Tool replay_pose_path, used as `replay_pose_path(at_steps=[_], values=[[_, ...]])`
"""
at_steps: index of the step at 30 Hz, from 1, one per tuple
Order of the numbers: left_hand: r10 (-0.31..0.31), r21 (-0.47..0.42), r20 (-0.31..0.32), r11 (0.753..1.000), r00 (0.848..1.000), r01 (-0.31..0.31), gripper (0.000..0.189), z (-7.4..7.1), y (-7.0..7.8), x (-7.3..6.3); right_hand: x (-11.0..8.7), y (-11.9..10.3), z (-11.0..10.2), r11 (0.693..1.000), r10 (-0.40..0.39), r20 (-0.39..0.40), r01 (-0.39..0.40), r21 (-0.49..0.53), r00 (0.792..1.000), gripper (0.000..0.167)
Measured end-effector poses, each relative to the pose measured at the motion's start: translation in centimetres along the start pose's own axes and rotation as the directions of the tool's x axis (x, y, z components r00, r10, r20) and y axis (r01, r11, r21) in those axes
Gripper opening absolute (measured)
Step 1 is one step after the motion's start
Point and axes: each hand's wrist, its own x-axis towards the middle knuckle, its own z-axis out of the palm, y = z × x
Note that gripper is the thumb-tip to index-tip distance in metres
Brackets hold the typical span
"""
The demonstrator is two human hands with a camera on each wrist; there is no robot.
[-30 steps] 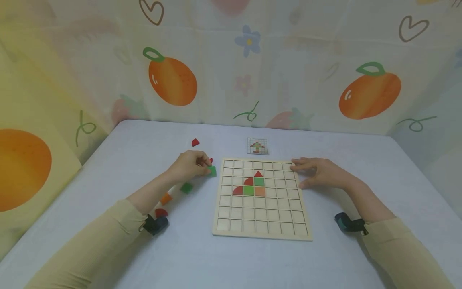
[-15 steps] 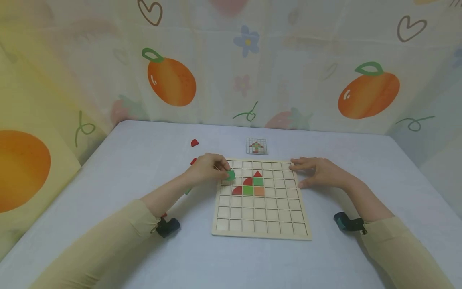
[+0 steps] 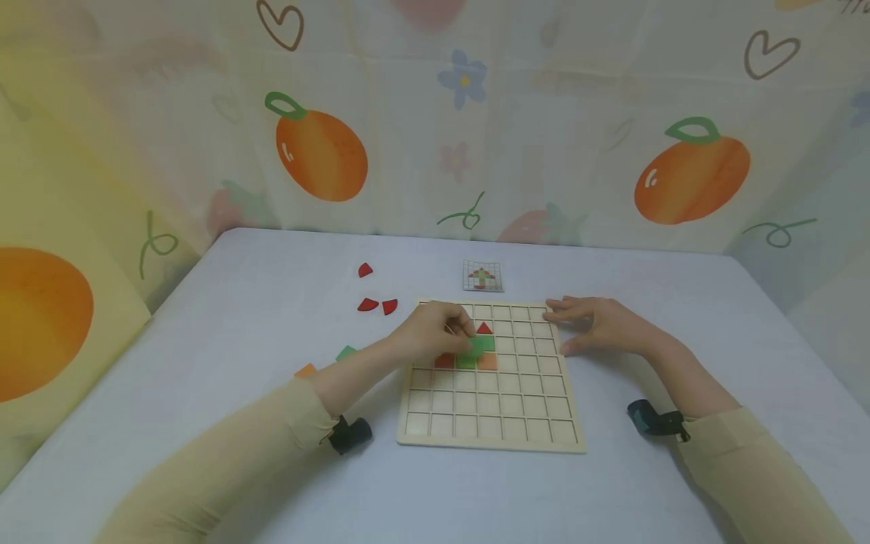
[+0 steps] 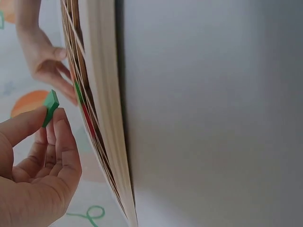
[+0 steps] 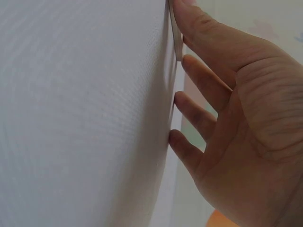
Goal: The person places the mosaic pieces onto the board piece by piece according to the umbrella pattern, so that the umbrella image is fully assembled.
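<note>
Head view: left hand (image 3: 433,332) pinches green tile (image 3: 478,347) over gridded board (image 3: 491,406).

A: Behind the table (image 3: 639,283)?
B: Pale printed cloth backdrop (image 3: 401,113), lightly creased. Two plump, green-leafed oranges (image 3: 322,156), one either side of a blue flower (image 3: 463,79) set higher. Brown heart outlines (image 3: 300,32) near top; faded strawberries (image 3: 526,228) low down.
A: Sides?
B: Left panel (image 3: 102,219) yellowish, bearing a big orange print (image 3: 41,325) cut by the view's edge. Right panel (image 3: 825,295) cooler, bluish-grey.
A: Furniture, light?
B: Table covered white, far corners rounded. Light soft, rather dim, warmer at left.
</note>
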Motion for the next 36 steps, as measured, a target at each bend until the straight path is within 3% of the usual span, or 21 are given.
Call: replay_pose_path(at_steps=[7,15,20,36], values=[[0.042,0.02,0.031,0.999,0.999,-0.043,0.011,1.6,0.8,0.6,0.0,0.0,0.0,1.0,0.001,0.002,-0.001,-0.005,1.0,0.071],[0.008,-0.008,0.04,1.0,0.999,-0.008,0.008,3.0,1.6,0.9,0.0,-0.1,-0.1,1.0,-0.017,-0.004,0.017,0.011,1.0,0.069],[0.031,-0.012,0.041,0.999,0.999,-0.03,0.008,3.7,1.9,1.1,0.0,-0.1,-0.1,1.0,-0.026,-0.008,0.026,0.005,1.0,0.069],[0.049,0.084,0.024,0.995,0.999,-0.051,0.006,4.3,2.1,1.2,-0.1,-0.3,-0.1,1.0,-0.022,-0.003,0.022,-0.007,1.0,0.068]])
